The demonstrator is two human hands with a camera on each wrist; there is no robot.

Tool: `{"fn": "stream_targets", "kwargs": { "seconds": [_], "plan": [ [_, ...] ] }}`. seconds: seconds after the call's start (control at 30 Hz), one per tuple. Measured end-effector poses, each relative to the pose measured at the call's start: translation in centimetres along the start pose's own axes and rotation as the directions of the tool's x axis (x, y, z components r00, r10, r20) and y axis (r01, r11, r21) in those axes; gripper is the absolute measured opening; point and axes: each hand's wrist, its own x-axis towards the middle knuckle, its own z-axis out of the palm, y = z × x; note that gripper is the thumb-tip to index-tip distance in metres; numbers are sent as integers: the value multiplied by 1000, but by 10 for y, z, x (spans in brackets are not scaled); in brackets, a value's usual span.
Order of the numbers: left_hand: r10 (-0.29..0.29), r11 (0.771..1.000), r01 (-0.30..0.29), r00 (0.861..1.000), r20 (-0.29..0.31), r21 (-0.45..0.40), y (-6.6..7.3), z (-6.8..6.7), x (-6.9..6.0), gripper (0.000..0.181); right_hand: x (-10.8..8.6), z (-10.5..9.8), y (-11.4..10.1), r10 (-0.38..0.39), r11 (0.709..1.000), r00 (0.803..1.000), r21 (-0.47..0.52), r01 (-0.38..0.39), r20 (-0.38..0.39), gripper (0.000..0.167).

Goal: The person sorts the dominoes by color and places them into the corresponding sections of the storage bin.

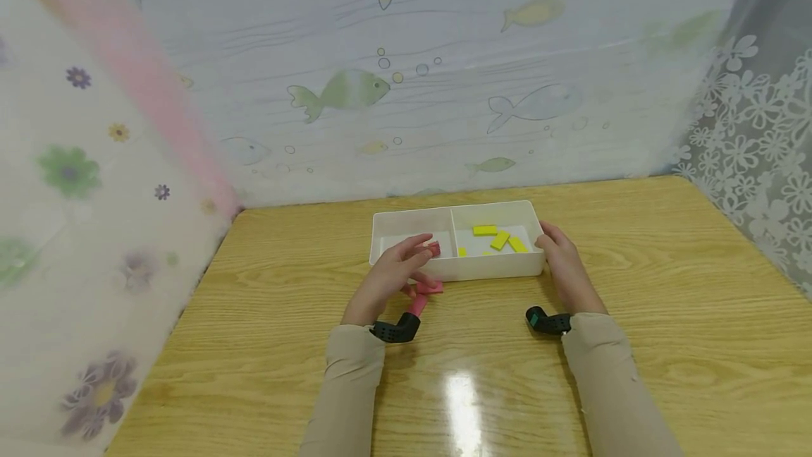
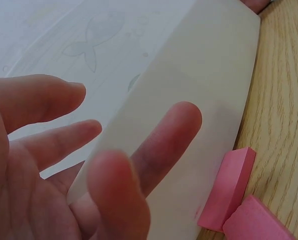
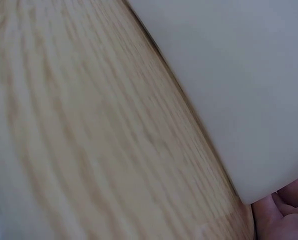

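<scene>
A white two-compartment box (image 1: 495,269) stands on the table. Over the front wall of its left compartment is my left hand (image 1: 393,275), fingers spread and nothing between them in the left wrist view. A pink block (image 1: 434,249) shows just beyond its fingertips, seemingly inside that compartment. Under the hand, a pink block (image 2: 226,190) lies against the box's front wall, touching a second pink block (image 2: 256,222) on the table. My right hand (image 1: 563,263) holds the box's right end, thumb at the front corner; the right wrist view shows only part of its fingers (image 3: 284,215).
Several yellow blocks (image 1: 500,240) lie scattered in the right compartment. A divider (image 1: 453,231) separates the two compartments. The wooden table (image 1: 266,344) meets a fish-patterned curtain (image 1: 431,118) behind the box and a flowered sheet (image 1: 95,231) on the left.
</scene>
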Motion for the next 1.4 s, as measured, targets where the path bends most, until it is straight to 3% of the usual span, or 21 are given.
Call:
{"fn": "stream_targets", "kwargs": {
  "seconds": [0.4,0.57,0.7,0.83,0.97,1.13,1.4],
  "plan": [
    [-11,1000,11,1000,-1,-20,-1,-1,0,44,-1,0,-1,-9,1000,1000,2,9,2,54],
    [49,998,-49,999,-4,-47,1,-3,-1,38,0,0,-2,-6,1000,1000,2,6,-3,54],
    [105,992,-106,994,-7,-76,12,-3,-9,31,-1,0,-2,4,1000,1000,7,-4,-3,54],
    [141,985,-138,990,30,-102,21,-2,-17,29,-1,0,-1,5,1000,1000,11,-5,1,54],
    [173,983,-168,982,70,-67,22,-2,-17,30,-1,0,0,-4,1000,1000,5,4,-3,54],
    [194,981,-196,978,80,16,11,0,-8,34,0,0,1,-9,1000,1000,-7,9,-5,53],
    [95,979,-106,993,74,171,12,-1,-6,32,-10,3,-12,10,1000,1000,7,-10,4,54]
  ]
}}
